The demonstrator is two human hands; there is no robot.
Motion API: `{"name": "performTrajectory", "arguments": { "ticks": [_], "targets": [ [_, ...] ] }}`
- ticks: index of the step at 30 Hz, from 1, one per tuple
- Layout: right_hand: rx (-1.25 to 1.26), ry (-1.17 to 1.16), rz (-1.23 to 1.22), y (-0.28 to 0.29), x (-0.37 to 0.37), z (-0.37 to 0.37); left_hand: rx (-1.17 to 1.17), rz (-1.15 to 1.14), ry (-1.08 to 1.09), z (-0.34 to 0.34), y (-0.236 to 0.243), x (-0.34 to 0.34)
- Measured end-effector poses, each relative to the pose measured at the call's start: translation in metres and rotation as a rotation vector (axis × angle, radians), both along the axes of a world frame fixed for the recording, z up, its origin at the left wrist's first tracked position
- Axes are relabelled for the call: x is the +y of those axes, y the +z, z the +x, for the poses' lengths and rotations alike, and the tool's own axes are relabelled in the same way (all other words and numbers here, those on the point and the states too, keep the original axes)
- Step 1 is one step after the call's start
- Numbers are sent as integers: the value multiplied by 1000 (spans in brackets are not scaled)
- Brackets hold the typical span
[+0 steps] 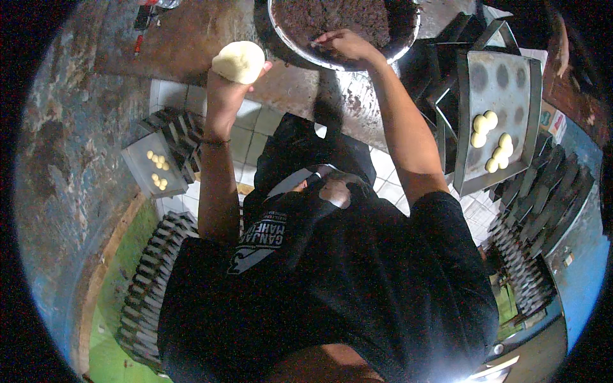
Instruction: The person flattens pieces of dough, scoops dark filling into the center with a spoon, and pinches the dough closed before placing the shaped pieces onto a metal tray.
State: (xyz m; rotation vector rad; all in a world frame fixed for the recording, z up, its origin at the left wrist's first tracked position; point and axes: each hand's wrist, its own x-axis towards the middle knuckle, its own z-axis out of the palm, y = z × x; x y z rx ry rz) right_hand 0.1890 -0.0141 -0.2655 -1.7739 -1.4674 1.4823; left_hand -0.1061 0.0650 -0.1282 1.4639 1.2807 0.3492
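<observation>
A pale, flattened round of dough (pixel 239 62) rests in my left hand (pixel 223 105), whose fingers curl beneath it with the thumb showing at its right side. My right hand (pixel 348 46) reaches over the near rim of a large round bowl (pixel 288 46). Dark brown crumbly filling (pixel 351 14) lies inside that bowl. The right fingers are closed at the filling's edge, and what they hold is too small to make out.
To the right, a metal baking tray (pixel 474 173) carries several dough balls (pixel 501 153) touching in clusters. Another tray (pixel 135 167) at left holds several small dough pieces (pixel 157 159). Stacked dark trays (pixel 543 191) stand on both sides. The worn worktable (pixel 281 89) spans the front.
</observation>
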Motion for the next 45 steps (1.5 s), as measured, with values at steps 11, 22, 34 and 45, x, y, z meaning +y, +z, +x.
{"name": "performTrajectory", "arguments": {
  "ticks": [11,22,34,45],
  "targets": [
    [-331,-254,602,204,-41,-73,-238,437,-270,47,-1,9],
    [-380,-395,566,184,-104,-95,-190,408,-327,62,-6,-13],
    [-396,-631,234,96,-196,-63,-214,216,-628,90,16,-37],
    [34,-617,543,219,-120,-37,-451,-205,-896,103,68,-28]
  ]
}}
